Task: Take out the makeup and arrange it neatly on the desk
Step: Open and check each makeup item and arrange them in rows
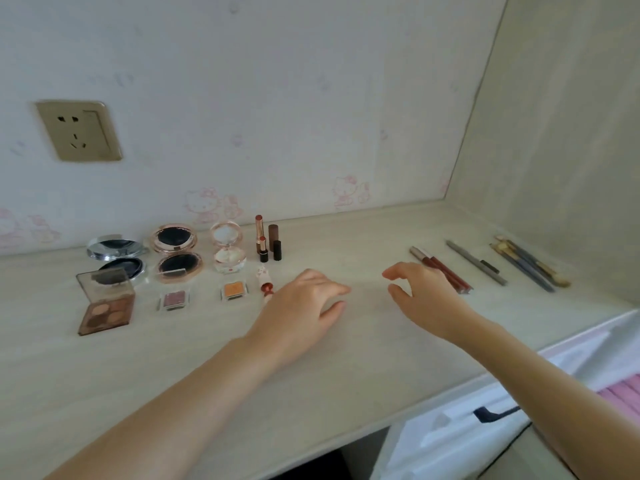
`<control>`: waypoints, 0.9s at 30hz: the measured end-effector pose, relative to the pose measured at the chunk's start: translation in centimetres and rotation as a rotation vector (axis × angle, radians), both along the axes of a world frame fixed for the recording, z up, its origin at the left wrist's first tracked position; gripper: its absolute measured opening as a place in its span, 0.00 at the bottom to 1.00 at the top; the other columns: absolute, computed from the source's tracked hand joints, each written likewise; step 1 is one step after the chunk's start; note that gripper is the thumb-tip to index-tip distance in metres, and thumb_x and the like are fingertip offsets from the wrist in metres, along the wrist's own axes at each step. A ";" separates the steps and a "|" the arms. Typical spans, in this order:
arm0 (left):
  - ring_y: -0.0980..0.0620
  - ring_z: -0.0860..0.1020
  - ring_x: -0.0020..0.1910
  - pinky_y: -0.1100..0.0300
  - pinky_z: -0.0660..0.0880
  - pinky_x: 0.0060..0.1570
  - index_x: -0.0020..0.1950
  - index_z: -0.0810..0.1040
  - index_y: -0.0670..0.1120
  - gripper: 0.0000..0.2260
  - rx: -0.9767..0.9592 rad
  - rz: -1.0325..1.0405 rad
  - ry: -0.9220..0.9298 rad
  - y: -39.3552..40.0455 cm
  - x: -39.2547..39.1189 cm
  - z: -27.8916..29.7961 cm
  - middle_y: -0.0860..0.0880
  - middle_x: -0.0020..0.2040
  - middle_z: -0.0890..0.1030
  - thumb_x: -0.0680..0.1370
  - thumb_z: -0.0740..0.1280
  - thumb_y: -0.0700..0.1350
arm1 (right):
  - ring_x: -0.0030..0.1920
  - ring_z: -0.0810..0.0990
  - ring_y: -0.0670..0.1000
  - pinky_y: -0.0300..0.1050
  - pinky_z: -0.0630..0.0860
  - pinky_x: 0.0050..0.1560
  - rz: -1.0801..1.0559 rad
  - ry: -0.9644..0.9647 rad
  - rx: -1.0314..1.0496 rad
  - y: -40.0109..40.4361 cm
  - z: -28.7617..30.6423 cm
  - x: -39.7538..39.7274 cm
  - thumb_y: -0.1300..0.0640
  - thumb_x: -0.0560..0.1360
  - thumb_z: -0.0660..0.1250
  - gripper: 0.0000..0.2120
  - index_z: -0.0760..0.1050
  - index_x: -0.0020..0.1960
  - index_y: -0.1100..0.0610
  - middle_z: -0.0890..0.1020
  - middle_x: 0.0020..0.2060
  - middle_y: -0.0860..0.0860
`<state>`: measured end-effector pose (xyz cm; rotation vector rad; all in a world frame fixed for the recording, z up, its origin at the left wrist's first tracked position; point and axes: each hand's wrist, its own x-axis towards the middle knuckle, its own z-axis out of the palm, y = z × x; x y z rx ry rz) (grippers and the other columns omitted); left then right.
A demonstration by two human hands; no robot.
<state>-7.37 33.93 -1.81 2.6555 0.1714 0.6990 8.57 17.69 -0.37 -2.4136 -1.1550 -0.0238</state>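
From the head camera, both bare hands hover over the middle of the desk (363, 341) and hold nothing. The left hand (304, 306) is palm down, its fingers loosely spread and slightly bent, tips just above the wood. The right hand (422, 292) is lifted a little, thumb and fingers apart in a relaxed curve.

The makeup is laid out in groups. Toward the back left edge, near the wall, lie three open round compacts: a silver compact (117, 258), a rose-gold compact (177, 252) and a clear pink compact (227, 247). In front of them sit an open brown eyeshadow palette (105, 303), a small pink eyeshadow pan (173, 299) and a small orange eyeshadow pan (233, 289). Right of the pink compact, four lipsticks (268, 242) stand upright close together. A white patterned lipstick (266, 284) lies flat just beside the left hand.

Toward the back right corner, two red lip glosses (443, 270) lie just beyond the right hand, then a grey pencil (476, 262), then several brushes (530, 265) nearest the side wall.

A wall socket (80, 130) sits above the left group.
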 end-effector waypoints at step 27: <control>0.41 0.69 0.68 0.52 0.67 0.66 0.71 0.68 0.40 0.19 -0.304 0.132 0.194 -4.8 23.2 -1.7 0.39 0.66 0.75 0.81 0.56 0.45 | 0.60 0.69 0.54 0.48 0.71 0.59 -0.184 -0.263 -0.041 -7.0 -2.9 8.0 0.54 0.77 0.63 0.13 0.75 0.61 0.54 0.75 0.57 0.50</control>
